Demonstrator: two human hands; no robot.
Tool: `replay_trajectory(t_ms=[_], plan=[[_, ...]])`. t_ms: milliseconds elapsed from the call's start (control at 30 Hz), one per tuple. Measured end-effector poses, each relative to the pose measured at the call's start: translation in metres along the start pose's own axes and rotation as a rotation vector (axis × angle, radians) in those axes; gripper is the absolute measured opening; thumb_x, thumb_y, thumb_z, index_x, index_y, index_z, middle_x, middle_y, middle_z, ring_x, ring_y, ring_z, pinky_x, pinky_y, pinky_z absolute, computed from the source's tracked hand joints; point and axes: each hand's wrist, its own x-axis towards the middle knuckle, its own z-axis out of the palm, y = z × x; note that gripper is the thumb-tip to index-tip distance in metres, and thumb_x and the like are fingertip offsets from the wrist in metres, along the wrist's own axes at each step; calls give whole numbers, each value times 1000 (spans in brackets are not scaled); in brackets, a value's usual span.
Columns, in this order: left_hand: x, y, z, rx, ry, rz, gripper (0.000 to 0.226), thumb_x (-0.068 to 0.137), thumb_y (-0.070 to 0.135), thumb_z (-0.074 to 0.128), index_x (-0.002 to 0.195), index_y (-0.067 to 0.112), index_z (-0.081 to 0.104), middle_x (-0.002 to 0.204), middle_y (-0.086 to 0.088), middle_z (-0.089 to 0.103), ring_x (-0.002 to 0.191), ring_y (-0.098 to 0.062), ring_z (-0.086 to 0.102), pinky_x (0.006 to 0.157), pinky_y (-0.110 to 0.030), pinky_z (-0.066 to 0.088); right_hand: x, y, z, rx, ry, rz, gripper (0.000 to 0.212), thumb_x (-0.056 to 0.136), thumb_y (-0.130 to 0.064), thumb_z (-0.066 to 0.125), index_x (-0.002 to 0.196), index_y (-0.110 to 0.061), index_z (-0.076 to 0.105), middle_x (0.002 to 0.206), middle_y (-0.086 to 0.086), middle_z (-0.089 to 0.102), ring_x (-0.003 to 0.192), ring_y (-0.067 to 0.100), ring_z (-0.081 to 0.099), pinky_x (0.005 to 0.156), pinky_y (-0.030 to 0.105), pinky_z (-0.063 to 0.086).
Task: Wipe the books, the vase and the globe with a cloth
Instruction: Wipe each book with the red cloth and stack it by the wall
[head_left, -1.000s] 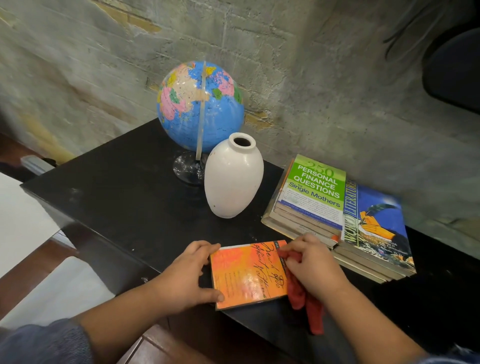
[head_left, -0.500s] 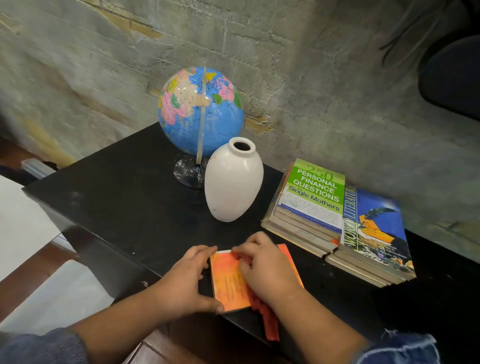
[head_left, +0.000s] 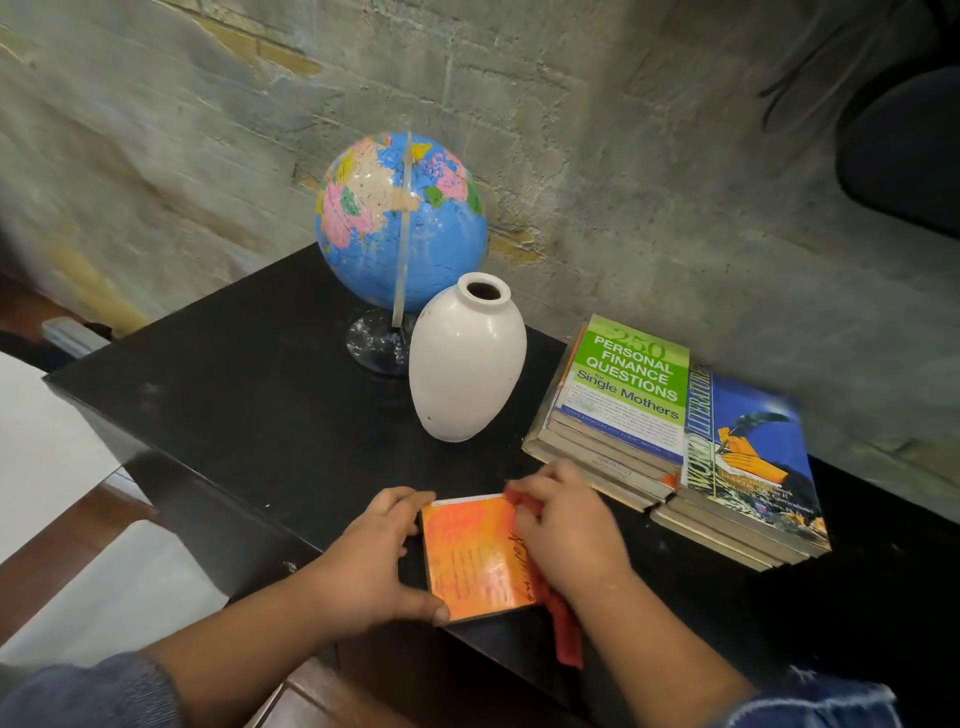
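- A glossy black desk (head_left: 249, 405) stands against a rough grey wall (head_left: 649, 171), with brown floor (head_left: 52, 545) to its left.
- The globe (head_left: 400, 223), white vase (head_left: 465, 364) and stacked books (head_left: 631, 384) sit by the wall.
- At the near edge, the left hand (head_left: 363, 561) curls its fingers round the orange book (head_left: 472, 556), while the right hand (head_left: 566, 535) clutches a red cloth (head_left: 566, 629) against its cover.

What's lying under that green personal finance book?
The green book tops a stack on the black table. The lower books show only page edges and spines. Their covers are hidden beneath it.
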Motion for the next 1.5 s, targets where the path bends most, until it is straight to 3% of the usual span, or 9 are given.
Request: replay_trajectory(t_ms=[133, 400, 600, 833, 1033, 1200, 1267, 1400, 1500], plan=[[1, 2, -1, 10, -10, -16, 119, 55, 44, 90, 150, 27, 21, 139, 17, 23, 119, -4, 41, 102, -19, 40, -13, 30, -9, -14, 87, 133, 32, 94, -30, 57, 124, -37, 64, 111, -17, 41, 102, 4, 47, 91, 19, 40], [4, 11, -3, 65, -19, -49, 112, 58, 47, 87, 148, 25, 23, 133, 18, 25, 115, -5, 43, 102, -25, 44, -69, -1, 5, 55, -151, -285, 31, 92, -30, 58, 120, -41, 64, 114, -20, 44, 109, 1, 46, 96, 17, 40], [9, 20, -7, 111, -27, -111, 102, 59, 44, 88, 142, 27, 31, 121, 18, 32, 110, -7, 47, 97, -28, 47, -65, 40, -9, 119, 5, -35, 28, 88, -23, 64, 108, -41, 71, 104, -22, 48, 97, 1, 55, 88, 18, 46], [23, 43, -13, 335, -104, -226, 100, 63, 46, 86, 143, 24, 30, 126, 5, 35, 113, -14, 49, 91, -27, 46, -82, 26, -6, 103, -167, -205, 33, 87, -25, 63, 114, -44, 67, 109, -25, 45, 105, -4, 52, 92, 12, 42], [24, 51, -18, 356, -117, -248, 78, 68, 46, 82, 131, 27, 41, 118, 5, 38, 104, -12, 51, 86, -28, 48, -80, 58, -23, 234, -41, 23, 33, 83, -11, 68, 92, -43, 74, 102, -21, 53, 99, -2, 59, 89, 15, 46], [18, 52, -19, 87, 0, -221, 18, 89, 29, 66, 97, 23, 52, 91, 0, 65, 68, -16, 69, 66, -35, 59, -84, 76, -57, 558, -5, 180, 17, 84, -27, 75, 68, -32, 78, 85, 0, 64, 85, 3, 63, 79, 14, 43], [13, 58, -24, -64, 19, -199, 9, 91, 21, 64, 96, 19, 57, 87, -4, 69, 69, -19, 71, 67, -38, 60, -87, 82, -69, 633, -54, 219, 18, 86, -30, 71, 71, -25, 79, 84, 3, 69, 82, 3, 64, 76, 12, 44], [4, 86, -31, -408, -1, -158, 14, 93, 11, 59, 105, 5, 58, 85, -11, 74, 77, -21, 72, 61, -28, 58, -90, 96, -88, 652, -241, 233, 14, 87, -26, 72, 81, -14, 78, 85, 8, 74, 75, 6, 63, 72, 17, 46], [5, 120, -27, -641, -47, -88, 35, 86, 26, 67, 111, 5, 57, 94, -15, 73, 86, -24, 72, 65, -25, 58, -93, 104, -95, 752, -307, 220, 18, 83, -29, 74, 93, -15, 78, 89, 2, 76, 84, 6, 67, 78, 16, 49]])
